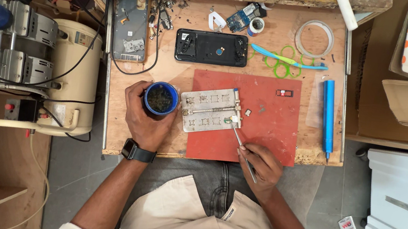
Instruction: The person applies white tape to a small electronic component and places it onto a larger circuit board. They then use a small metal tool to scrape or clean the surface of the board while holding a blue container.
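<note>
On the red mat (264, 138) at the wooden bench's near edge, metal holding fixture (210, 110), right hand (261, 167) pinching tweezers (241, 148) with tips on a small part clamped there, left hand (147, 115) wrapped around a blue round container (160, 98) just left of the fixture.

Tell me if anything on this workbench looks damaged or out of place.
The two phones at the back of the bench lie opened up, their insides bare, with loose small parts scattered beside them. A few tiny pieces also sit loose on the red mat. Nothing looks spilled.
</note>
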